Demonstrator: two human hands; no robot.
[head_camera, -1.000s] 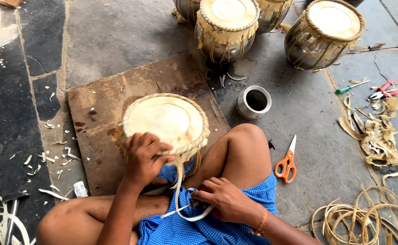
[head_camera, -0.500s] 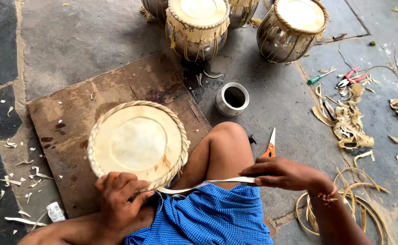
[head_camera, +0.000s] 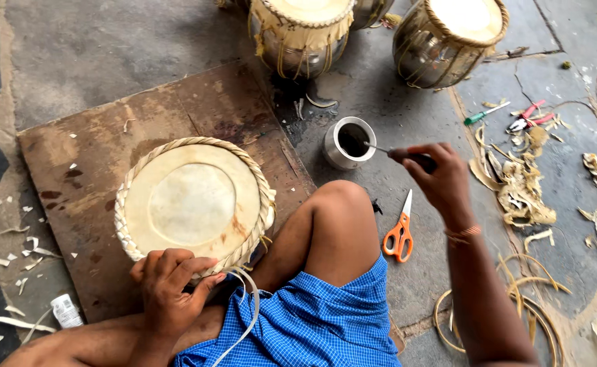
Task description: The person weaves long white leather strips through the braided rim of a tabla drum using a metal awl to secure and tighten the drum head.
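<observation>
Left hand [head_camera: 169, 285] curled over near rim of drum head [head_camera: 193, 200], fingers pressing braided edge against wooden board [head_camera: 74, 149]. Probably light, skin taut and fragile; grip by stiff woven rim. Loose flat strap [head_camera: 249, 306] trailing just right of left hand, likely pliable. Steel cup [head_camera: 346, 143] left of right hand, dark contents. Right hand [head_camera: 438, 180] pinching thin tool [head_camera: 400, 153], tip at cup mouth. Orange scissors [head_camera: 399, 234] on floor below right hand.

left hand [head_camera: 169, 285] curled low, right hand [head_camera: 438, 178] raised, fingers pinched
</observation>
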